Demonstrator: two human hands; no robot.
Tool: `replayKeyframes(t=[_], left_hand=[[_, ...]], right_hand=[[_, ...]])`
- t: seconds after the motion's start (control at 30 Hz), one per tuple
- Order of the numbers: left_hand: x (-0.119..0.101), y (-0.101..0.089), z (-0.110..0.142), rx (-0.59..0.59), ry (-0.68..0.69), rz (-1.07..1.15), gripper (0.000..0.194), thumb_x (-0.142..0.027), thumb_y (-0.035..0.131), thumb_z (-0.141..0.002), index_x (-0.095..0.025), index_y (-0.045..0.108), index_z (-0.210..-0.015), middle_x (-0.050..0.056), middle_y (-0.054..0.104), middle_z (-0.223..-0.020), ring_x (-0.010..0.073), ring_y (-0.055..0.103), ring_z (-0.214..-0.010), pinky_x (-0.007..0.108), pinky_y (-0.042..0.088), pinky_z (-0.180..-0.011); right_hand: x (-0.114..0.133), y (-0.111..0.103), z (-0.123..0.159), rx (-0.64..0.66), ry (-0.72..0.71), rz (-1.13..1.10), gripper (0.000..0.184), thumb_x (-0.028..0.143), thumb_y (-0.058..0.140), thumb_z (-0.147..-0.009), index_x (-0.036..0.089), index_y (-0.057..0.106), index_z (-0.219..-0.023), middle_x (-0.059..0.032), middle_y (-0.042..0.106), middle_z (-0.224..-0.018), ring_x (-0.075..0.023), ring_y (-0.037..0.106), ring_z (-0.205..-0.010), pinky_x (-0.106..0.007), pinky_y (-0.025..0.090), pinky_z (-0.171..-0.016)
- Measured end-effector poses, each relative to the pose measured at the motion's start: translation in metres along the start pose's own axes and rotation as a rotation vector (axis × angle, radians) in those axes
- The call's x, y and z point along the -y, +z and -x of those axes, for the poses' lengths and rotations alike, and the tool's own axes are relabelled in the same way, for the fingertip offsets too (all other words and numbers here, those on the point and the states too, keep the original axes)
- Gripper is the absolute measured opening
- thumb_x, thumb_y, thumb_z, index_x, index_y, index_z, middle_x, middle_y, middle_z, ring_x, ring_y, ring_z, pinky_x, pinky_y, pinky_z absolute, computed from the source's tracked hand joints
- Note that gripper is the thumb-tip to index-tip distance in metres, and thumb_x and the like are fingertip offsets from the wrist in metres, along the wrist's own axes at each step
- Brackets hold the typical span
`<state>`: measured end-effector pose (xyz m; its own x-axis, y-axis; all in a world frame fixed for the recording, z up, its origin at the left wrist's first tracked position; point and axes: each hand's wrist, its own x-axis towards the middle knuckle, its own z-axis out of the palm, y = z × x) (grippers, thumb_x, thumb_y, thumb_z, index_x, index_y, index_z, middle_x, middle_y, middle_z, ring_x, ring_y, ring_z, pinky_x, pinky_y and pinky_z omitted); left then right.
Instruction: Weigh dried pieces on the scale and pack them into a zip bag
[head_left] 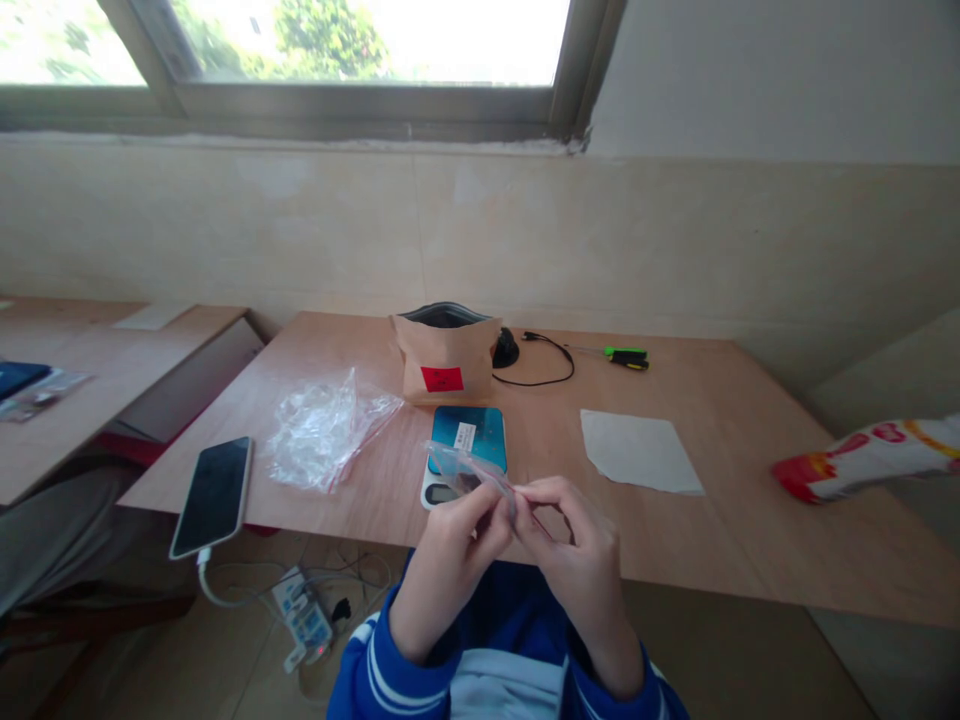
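My left hand (466, 535) and my right hand (568, 528) meet above the table's front edge. Between them they pinch a small clear zip bag (466, 462), its loose end pointing up and to the left. What the bag contains, if anything, is hidden by my fingers. Just behind it lies a small digital scale (487, 430) with a teal top and a white front; the bag partly covers it. Beyond the scale stands a brown paper pouch (450, 350) with a red label, its top gaping. A heap of clear plastic bags (315, 430) lies left of the scale.
A phone (214, 497) with a white cable overhangs the front left edge. White paper (637, 452) lies right, with screwdrivers (626, 358) and a black cable (562, 375) behind. A red-and-white package (870, 460) is far right. A power strip (304, 612) is on the floor.
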<state>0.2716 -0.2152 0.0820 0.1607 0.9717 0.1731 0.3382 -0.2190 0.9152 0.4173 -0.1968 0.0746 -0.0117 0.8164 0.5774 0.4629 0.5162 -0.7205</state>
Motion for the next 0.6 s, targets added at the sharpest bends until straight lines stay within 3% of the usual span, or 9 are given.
replayKeyframes(t=[0.1,0.17,0.27,0.37,0.43,0.5,0.6], left_hand=[[0.002,-0.002,0.006,-0.025,0.059,-0.05,0.028,-0.017,0.044,-0.087,-0.018,0.032,-0.062,-0.006,0.03,-0.056,0.0057,0.03,-0.051,0.018,0.025,-0.049],[0.004,-0.005,0.009,0.0,0.095,-0.081,0.03,-0.015,0.046,-0.086,-0.018,0.03,-0.06,-0.006,0.029,-0.055,0.0057,0.03,-0.05,0.019,0.024,-0.049],[0.014,-0.006,0.006,0.004,0.142,-0.061,0.028,-0.019,0.048,-0.088,-0.017,0.038,-0.062,-0.003,0.041,-0.062,0.0087,0.042,-0.06,0.019,0.033,-0.058],[0.036,0.003,-0.005,-0.146,0.121,0.17,0.024,-0.035,0.046,-0.093,-0.018,0.052,-0.077,0.004,0.053,-0.086,0.0162,0.053,-0.087,0.026,0.043,-0.079],[0.054,0.016,-0.012,-0.262,-0.005,0.392,0.028,-0.045,0.044,-0.093,-0.02,0.055,-0.099,0.007,0.056,-0.104,0.0195,0.055,-0.101,0.031,0.045,-0.089],[0.07,0.031,-0.016,-0.257,-0.127,0.562,0.041,-0.051,0.051,-0.09,-0.022,0.051,-0.119,0.008,0.056,-0.122,0.0218,0.053,-0.115,0.035,0.042,-0.099],[0.082,0.053,-0.017,-0.208,-0.147,0.806,0.06,-0.065,0.05,-0.084,-0.02,0.053,-0.124,0.011,0.055,-0.133,0.0266,0.048,-0.128,0.04,0.038,-0.108]], right_hand=[[-0.017,-0.004,-0.005,-0.381,0.11,0.079,0.008,0.022,0.063,-0.083,0.018,0.06,-0.078,-0.0015,0.067,-0.071,-0.0129,0.065,-0.063,-0.023,0.052,-0.059],[-0.026,-0.01,-0.009,-0.509,0.174,0.075,0.011,0.025,0.065,-0.082,0.017,0.059,-0.079,-0.0013,0.066,-0.069,-0.0126,0.063,-0.058,-0.023,0.052,-0.055],[-0.03,-0.014,-0.013,-0.459,0.234,-0.02,0.014,0.029,0.065,-0.083,0.016,0.058,-0.084,-0.0018,0.067,-0.07,-0.0129,0.064,-0.057,-0.024,0.052,-0.054],[-0.026,-0.012,-0.015,-0.37,0.273,-0.147,0.016,0.031,0.064,-0.085,0.017,0.056,-0.088,-0.0031,0.068,-0.075,-0.0145,0.067,-0.063,-0.025,0.053,-0.055],[-0.022,-0.008,-0.017,-0.307,0.272,-0.225,0.016,0.032,0.063,-0.086,0.018,0.055,-0.088,-0.0034,0.068,-0.076,-0.0148,0.068,-0.065,-0.025,0.054,-0.055],[-0.016,-0.004,-0.02,-0.266,0.267,-0.309,0.015,0.031,0.062,-0.087,0.019,0.054,-0.089,-0.0021,0.068,-0.074,-0.0135,0.067,-0.063,-0.022,0.053,-0.053],[-0.009,0.002,-0.022,-0.245,0.258,-0.461,0.018,0.027,0.063,-0.087,0.023,0.048,-0.096,0.0043,0.066,-0.067,-0.0106,0.064,-0.054,-0.021,0.052,-0.052]])
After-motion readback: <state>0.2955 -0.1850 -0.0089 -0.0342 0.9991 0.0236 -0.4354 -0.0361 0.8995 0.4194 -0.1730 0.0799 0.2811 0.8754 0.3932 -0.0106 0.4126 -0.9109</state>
